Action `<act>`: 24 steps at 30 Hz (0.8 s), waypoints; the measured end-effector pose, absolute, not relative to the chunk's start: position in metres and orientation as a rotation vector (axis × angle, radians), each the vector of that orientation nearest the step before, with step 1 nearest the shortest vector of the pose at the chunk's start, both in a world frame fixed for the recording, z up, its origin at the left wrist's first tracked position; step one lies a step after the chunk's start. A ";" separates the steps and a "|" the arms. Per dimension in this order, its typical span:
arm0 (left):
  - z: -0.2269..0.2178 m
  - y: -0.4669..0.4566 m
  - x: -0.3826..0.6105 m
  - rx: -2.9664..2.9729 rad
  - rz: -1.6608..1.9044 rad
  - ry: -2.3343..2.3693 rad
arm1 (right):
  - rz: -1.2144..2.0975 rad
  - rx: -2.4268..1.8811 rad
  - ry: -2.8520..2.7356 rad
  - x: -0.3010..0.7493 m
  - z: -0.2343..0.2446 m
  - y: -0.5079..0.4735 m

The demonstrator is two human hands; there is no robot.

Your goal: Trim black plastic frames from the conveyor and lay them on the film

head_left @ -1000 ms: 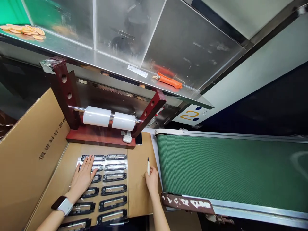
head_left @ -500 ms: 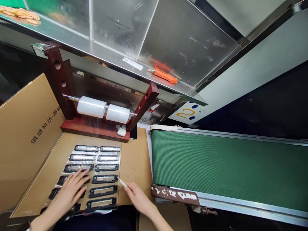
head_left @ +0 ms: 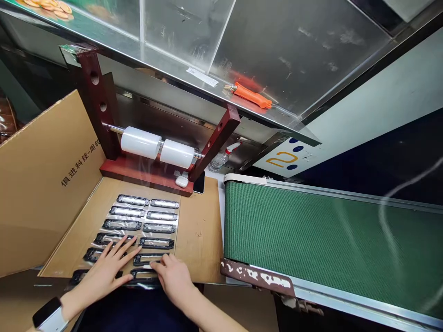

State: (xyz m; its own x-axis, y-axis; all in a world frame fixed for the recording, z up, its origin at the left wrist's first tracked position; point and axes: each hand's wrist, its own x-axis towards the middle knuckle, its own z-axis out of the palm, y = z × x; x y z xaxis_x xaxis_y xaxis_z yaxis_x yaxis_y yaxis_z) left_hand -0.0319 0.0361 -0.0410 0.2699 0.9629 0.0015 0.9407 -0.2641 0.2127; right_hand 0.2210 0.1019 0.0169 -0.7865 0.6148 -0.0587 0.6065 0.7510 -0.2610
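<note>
Head view, lower left of frame. The left hand lies flat and palm down on a sheet of clear shiny film, its fingers spread apart. The film covers two columns of black rectangular plastic frames. The fingertips rest over the lower frames of the left column.

The right hand sits just beside it at lower centre, knuckles up. Its fingers are bent and close together, with the tips pressing on the near end of the right column. Cannot tell whether anything is pinched beneath them.

A black-faced smartwatch on a pale strap is on the left wrist, in the bottom left corner.

The frames lie in rows on a flat brown cardboard sheet, left of centre.

- **Far end of the sheet:** a dark red wooden stand carries two white film rolls on a metal rod. A small white rounded case rests at its foot.
- **Left edge:** an upright brown cardboard flap with black printed characters.
- **Right half:** a green textured conveyor belt, just beside the cardboard.
- **Behind the belt's head:** a white sign with an orange numeral 2 and a clear spray bottle.
- **Top:** a brushed steel shelf, with an orange-handled tool lying on it.
</note>
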 end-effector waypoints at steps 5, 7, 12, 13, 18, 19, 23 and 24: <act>-0.046 0.033 -0.032 2.391 0.217 1.818 | 0.411 -0.991 -2.949 0.207 0.009 0.100; -0.046 0.033 -0.032 2.400 0.221 1.824 | 0.429 -0.996 -2.960 0.205 0.008 0.099; -0.043 0.034 -0.032 2.418 0.212 1.827 | 0.500 -1.014 -2.999 0.210 0.015 0.102; -0.043 0.034 -0.032 2.421 0.208 1.828 | 0.515 -1.021 -3.008 0.212 0.017 0.103; -0.044 0.034 -0.033 2.431 0.192 1.827 | 0.557 -1.077 -3.030 0.224 0.027 0.108; -0.044 0.034 -0.033 2.432 0.190 1.825 | 0.561 -1.092 -3.029 0.227 0.028 0.108; -0.046 0.034 -0.034 2.433 0.183 1.817 | 0.567 -1.150 -3.021 0.241 0.029 0.110; -0.046 0.034 -0.035 2.432 0.183 1.817 | 0.563 -1.164 -3.022 0.246 0.029 0.111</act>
